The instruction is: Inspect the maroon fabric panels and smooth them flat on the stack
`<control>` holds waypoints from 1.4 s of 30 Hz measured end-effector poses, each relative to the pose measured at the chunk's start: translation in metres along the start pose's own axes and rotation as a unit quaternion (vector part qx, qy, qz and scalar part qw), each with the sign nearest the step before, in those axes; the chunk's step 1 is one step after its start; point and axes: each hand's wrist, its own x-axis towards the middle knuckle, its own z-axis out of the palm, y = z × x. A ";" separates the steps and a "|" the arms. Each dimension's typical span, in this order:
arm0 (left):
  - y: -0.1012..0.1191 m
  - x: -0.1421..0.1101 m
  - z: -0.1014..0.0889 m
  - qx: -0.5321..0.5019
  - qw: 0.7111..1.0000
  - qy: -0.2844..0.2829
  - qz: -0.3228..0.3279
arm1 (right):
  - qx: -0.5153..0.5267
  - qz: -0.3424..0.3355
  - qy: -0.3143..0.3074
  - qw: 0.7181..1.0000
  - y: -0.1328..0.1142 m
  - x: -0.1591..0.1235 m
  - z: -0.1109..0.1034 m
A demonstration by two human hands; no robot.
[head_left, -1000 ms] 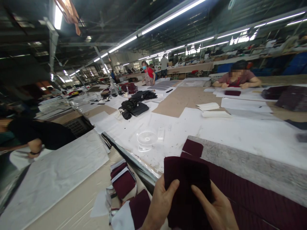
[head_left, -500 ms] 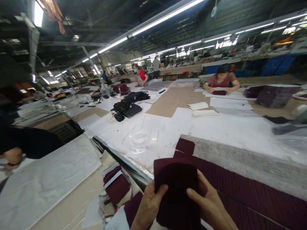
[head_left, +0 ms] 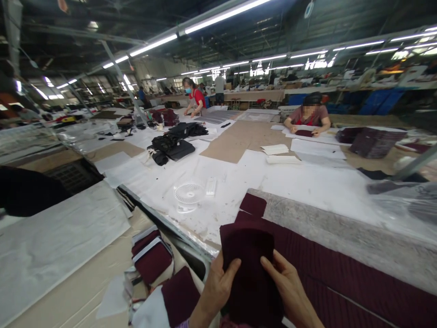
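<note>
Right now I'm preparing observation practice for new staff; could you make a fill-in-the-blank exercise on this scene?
The left hand and right hand grip a dark maroon cloth, both ____ on its near face.
Of the two hands, the ____ one is nearer the small fan.
That fan is coloured ____.

Missing words: thumbs; left; white.

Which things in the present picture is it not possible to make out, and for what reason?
Head view:
- Most fingers of the left hand and right hand: behind the dark cloth.
- Back of the dark cloth: turned away.
- Far end of the maroon rows: cut off by the right edge.
- Person in black: cut off by the left edge.
</note>
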 end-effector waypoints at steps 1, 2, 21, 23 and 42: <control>0.001 0.002 0.004 -0.033 0.999 -0.012 -0.006 | -0.011 0.002 0.002 1.000 -0.001 0.001 -0.003; 0.002 0.005 0.009 -0.073 0.997 -0.020 -0.012 | -0.023 0.003 0.001 1.000 -0.001 0.002 -0.007; -0.174 0.145 0.032 0.365 0.924 0.070 0.091 | -0.368 0.075 0.162 0.913 -0.043 0.080 -0.193; -0.180 0.146 0.036 0.422 0.899 0.049 0.104 | -0.397 0.072 0.118 0.907 -0.050 0.105 -0.198; -0.183 0.164 0.038 0.614 0.786 0.006 0.076 | -0.473 0.142 -0.221 0.841 -0.048 0.359 -0.164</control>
